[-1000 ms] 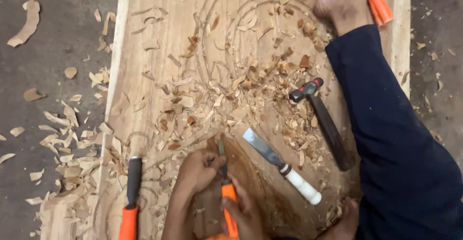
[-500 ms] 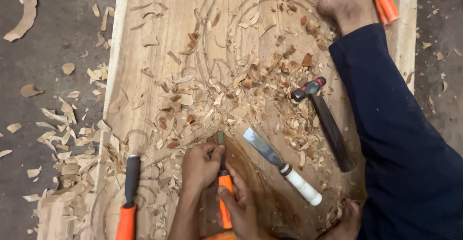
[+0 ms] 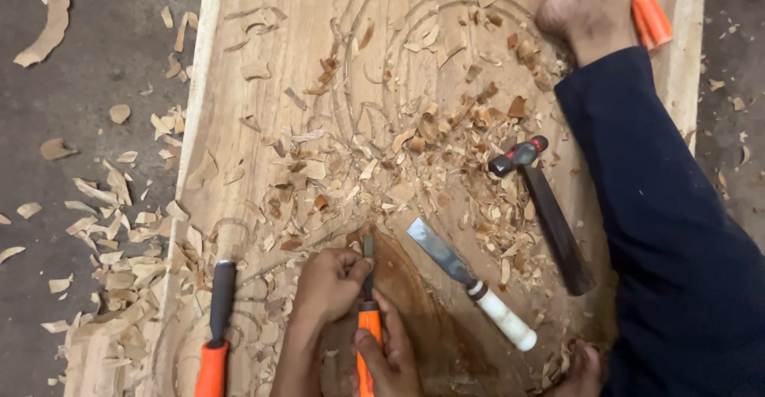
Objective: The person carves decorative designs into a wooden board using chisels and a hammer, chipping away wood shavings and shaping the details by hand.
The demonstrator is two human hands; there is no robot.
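Orange-handled, a narrow chisel (image 3: 367, 309) was gripped by both hands at the near edge of the carved wooden slab (image 3: 271, 38): the left hand (image 3: 328, 285) was pinched around its steel shank, the right hand (image 3: 390, 357) clenched on the handle. A white-handled chisel (image 3: 470, 281) and a hammer (image 3: 542, 210) lay to the right among wood shavings (image 3: 414, 138).

A flat chisel with a white handle (image 3: 472, 284) lies on the carved wooden plank (image 3: 271, 38), its blade pointing up-left. Just to its right rests a hammer with a dark handle (image 3: 546, 214), head uppermost. Near the plank's lower left lies a tool with a black and orange handle (image 3: 217, 325). Wood shavings (image 3: 414, 138) litter the plank and the dark floor (image 3: 88, 14).
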